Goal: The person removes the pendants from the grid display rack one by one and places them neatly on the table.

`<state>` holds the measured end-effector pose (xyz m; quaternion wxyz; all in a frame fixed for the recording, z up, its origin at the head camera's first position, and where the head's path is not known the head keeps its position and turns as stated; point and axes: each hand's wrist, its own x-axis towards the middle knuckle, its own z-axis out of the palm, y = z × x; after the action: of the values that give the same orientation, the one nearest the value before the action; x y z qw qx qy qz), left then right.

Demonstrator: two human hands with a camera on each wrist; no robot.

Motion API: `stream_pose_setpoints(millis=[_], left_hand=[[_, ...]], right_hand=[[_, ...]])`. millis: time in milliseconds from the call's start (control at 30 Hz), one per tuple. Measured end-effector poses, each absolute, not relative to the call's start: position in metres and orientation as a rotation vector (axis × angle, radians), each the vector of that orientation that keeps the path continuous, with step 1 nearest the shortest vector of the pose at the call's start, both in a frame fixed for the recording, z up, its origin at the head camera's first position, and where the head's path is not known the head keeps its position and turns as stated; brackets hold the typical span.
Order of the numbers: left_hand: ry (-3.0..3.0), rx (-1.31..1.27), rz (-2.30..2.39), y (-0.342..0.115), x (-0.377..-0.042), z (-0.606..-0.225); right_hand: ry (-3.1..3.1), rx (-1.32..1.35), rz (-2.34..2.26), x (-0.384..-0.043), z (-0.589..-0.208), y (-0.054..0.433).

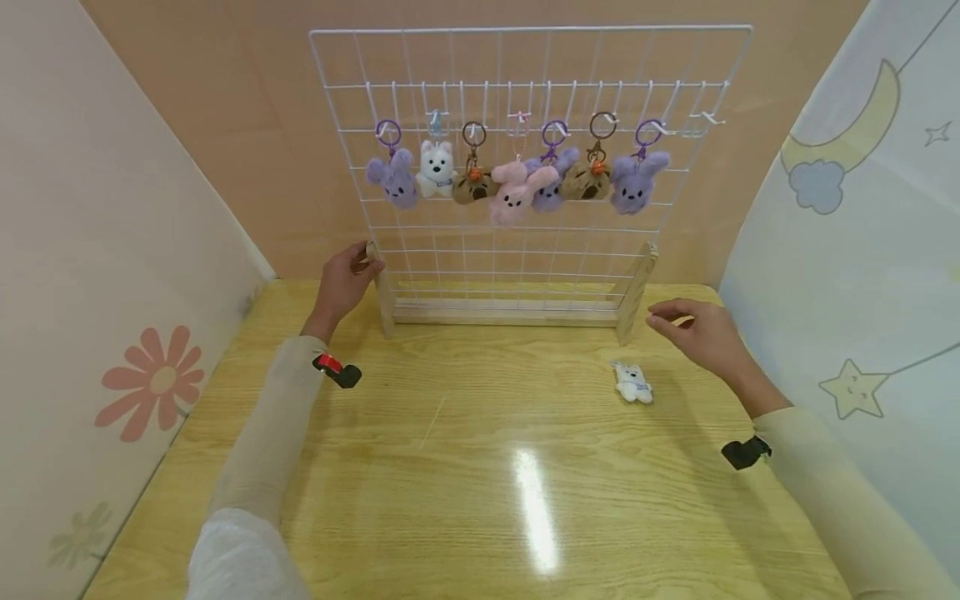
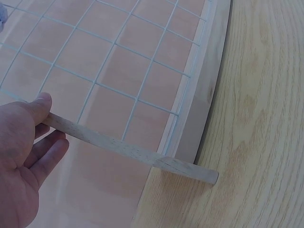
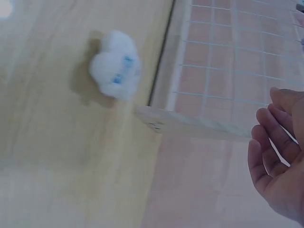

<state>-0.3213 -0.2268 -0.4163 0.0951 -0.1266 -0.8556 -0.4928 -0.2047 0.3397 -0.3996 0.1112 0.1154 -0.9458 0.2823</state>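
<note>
My left hand [image 1: 347,282] pinches the top of the left wooden upright [image 2: 128,148] of a display rack, thumb on one side and fingers on the other. The rack's white wire grid [image 1: 517,250] stands on a wooden base [image 1: 506,314]. Beside the right upright [image 1: 637,287], my right hand [image 1: 701,333] hovers with loosely bent fingers and nothing in them. A white plush dog keychain [image 1: 633,384] lies face up on the table, in front of that upright. The right wrist view shows the same white plush [image 3: 116,66], blurred, left of the hand.
Plush keychains hang in a row from the grid's hooks: purple bunnies [image 1: 636,183], a white dog [image 1: 437,169], brown plushes [image 1: 587,181] and a pink bunny [image 1: 513,196]. An unloaded hook [image 1: 705,119] is at the far right. Patterned panels [image 1: 847,275] flank the wooden table [image 1: 360,492].
</note>
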Motion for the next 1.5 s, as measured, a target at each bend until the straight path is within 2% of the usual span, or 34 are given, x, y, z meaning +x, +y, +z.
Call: stream_pose_setpoints(millis=[300, 633, 1067, 1500], left_hand=[[-2.533, -0.38, -1.47, -0.226, -0.322, -0.416], [-2.536, -0.377, -1.458, -0.227, -0.322, -0.419], [-2.518, -0.387, -1.476, -0.229, -0.324, -0.421], [-2.529, -0.364, -1.478, -0.229, -0.326, -0.422]], right_hand=[[-2.578, 0.33, 0.835, -0.209, -0.342, 0.326], [-2.373, 0.294, 0.918, -0.222, -0.303, 0.313], [-2.228, 0.172, 1.115, -0.25, -0.267, 0.293], [-2.119, 0.11, 1.272, -0.279, -0.255, 0.276]])
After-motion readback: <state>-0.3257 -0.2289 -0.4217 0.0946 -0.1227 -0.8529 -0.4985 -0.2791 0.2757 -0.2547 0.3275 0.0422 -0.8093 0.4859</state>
